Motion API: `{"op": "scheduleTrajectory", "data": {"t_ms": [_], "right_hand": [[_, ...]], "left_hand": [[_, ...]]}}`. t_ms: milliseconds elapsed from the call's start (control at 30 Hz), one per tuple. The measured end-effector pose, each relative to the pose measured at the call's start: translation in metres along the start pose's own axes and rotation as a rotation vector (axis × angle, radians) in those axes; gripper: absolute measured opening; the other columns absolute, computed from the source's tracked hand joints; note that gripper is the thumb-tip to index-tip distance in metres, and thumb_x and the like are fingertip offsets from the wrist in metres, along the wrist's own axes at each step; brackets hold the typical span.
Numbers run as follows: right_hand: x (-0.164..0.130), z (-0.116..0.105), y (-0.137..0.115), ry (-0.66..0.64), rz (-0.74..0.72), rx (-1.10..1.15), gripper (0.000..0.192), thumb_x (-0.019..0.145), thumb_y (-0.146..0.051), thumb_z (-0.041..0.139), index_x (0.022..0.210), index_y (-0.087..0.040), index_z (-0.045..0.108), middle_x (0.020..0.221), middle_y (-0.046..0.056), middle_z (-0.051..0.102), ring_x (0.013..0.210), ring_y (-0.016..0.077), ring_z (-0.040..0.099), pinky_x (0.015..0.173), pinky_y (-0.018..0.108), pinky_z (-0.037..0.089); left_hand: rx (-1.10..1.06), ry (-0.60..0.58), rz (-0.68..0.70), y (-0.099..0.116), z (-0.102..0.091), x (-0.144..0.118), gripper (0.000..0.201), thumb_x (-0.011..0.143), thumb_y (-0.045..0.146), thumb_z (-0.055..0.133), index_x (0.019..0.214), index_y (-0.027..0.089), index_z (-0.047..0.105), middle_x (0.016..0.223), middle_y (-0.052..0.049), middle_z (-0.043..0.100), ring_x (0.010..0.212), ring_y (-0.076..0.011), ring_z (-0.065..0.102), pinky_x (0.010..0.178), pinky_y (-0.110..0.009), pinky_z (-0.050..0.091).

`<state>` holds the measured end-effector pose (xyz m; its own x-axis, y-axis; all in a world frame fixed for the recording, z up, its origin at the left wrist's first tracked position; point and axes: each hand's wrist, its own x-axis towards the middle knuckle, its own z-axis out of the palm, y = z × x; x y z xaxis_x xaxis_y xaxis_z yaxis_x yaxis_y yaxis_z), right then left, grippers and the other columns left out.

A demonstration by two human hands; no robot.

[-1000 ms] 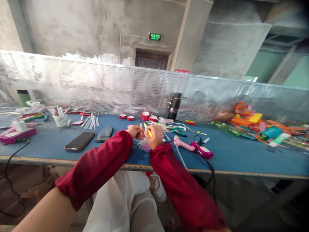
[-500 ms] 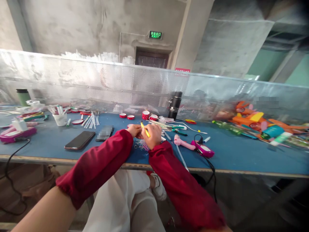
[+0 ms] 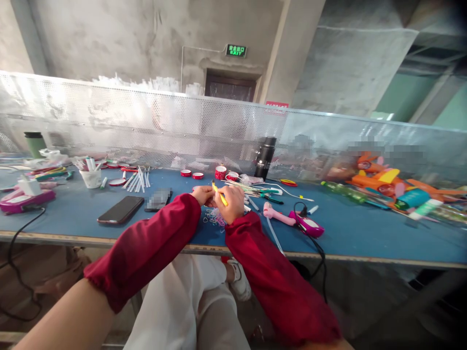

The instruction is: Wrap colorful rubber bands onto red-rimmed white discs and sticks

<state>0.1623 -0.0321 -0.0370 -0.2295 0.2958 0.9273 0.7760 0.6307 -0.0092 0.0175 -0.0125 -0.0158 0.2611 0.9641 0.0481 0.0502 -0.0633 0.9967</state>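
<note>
The two hands are together over the blue desk point(image 3: 365, 233), and very little has changed in the last second. The right hand point(image 3: 230, 204) is closed around a yellow stick point(image 3: 219, 194), as it was before; only the angle of the stick is different, its tip now lies lower and points more to the left hand point(image 3: 203, 195). The left hand is pinched on something small that I cannot make out (the fingers hide it). Both hands have stayed just above the heap of thin coloured bands point(image 3: 216, 218), which is not moved. From this I judge the fine work at the fingertips is going on, not finished. A pink tool point(image 3: 292, 219) lies near on the right, a phone point(image 3: 120, 209) on the left, both untouched.
</note>
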Motion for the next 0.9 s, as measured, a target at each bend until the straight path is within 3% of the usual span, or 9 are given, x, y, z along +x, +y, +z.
{"op": "scheduleTrajectory", "data": {"t_ms": [200,467,700,900], "right_hand": [[-0.002,0.002,0.007,0.068,0.084,-0.025,0.008,0.089,-0.027,0.058,0.081,-0.023,0.058,0.076,0.003,0.062,0.081,0.0218,0.056,0.084,0.038,0.037],[0.000,0.000,-0.001,0.031,-0.018,0.015,0.009,0.090,-0.025,0.056,0.082,-0.023,0.058,0.078,0.003,0.064,0.082,0.0202,0.056,0.086,0.037,0.036],[-0.002,0.001,0.009,0.127,0.081,-0.010,0.008,0.090,-0.026,0.057,0.082,-0.022,0.059,0.076,0.003,0.064,0.079,0.0210,0.056,0.085,0.037,0.037],[-0.003,0.003,0.006,0.032,-0.027,0.010,0.007,0.091,-0.026,0.057,0.085,-0.023,0.060,0.078,0.002,0.065,0.082,0.0198,0.058,0.087,0.037,0.035]], "left_hand": [[-0.037,-0.002,0.009,-0.002,-0.001,0.003,0.015,0.095,0.018,0.051,0.082,0.013,0.057,0.057,0.001,0.065,0.045,-0.0098,0.062,0.044,-0.017,0.041],[0.013,-0.015,0.044,-0.006,-0.002,0.005,0.020,0.088,0.029,0.064,0.079,0.013,0.059,0.052,0.001,0.063,0.046,-0.0108,0.061,0.046,-0.018,0.041],[-0.029,-0.019,0.035,-0.008,-0.005,0.010,0.018,0.088,0.029,0.065,0.080,0.013,0.059,0.062,-0.001,0.068,0.046,-0.0110,0.062,0.043,-0.018,0.039],[-0.006,-0.030,0.037,-0.010,-0.004,0.010,0.022,0.089,0.031,0.063,0.078,0.014,0.057,0.051,0.001,0.062,0.046,-0.0117,0.062,0.045,-0.018,0.041]]}}
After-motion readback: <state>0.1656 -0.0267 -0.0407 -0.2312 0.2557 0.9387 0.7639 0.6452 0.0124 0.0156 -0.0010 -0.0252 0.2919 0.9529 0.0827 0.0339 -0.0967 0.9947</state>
